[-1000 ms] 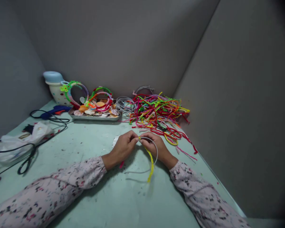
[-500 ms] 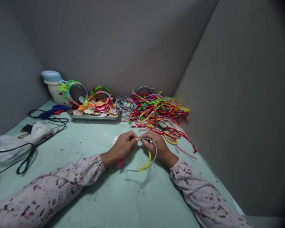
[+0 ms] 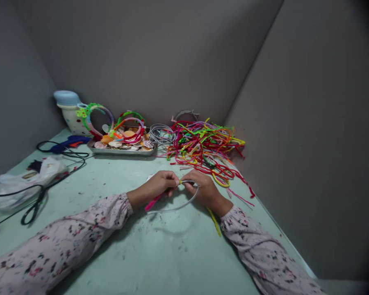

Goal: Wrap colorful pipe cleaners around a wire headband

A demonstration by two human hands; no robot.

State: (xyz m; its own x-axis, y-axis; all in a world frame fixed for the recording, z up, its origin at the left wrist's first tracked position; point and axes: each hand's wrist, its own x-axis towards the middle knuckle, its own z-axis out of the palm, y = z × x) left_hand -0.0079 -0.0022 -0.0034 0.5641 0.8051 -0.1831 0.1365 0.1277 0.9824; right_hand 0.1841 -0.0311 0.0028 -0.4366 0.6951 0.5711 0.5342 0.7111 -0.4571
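My left hand [image 3: 162, 183] is closed in a pinch on a thin grey headband [image 3: 184, 203], part of which is covered in fuzzy pink pipe cleaner [image 3: 153, 203] below the palm. Opposite it, my right hand [image 3: 206, 190] pinches a yellow pipe cleaner [image 3: 214, 222] against the band. A small yellow wrap shows between the two sets of fingertips, which nearly touch. The bare grey end curves down and round to the left above the table. From under my right palm the yellow tail hangs toward the wrist.
A metal tray [image 3: 123, 152] of seashells and finished colourful headbands [image 3: 98, 107] stands at the back. Beside it lie bare grey headbands [image 3: 161, 134] and a heap of pipe cleaners [image 3: 206, 141]. A blue glue gun [image 3: 69, 143], black cord [image 3: 43, 192] and plastic bag [image 3: 27, 180] lie left.
The yellow tail has swung from inside the band's curve to below my right wrist. The band has tilted, its free end shifting left and up; more of the pink end shows.
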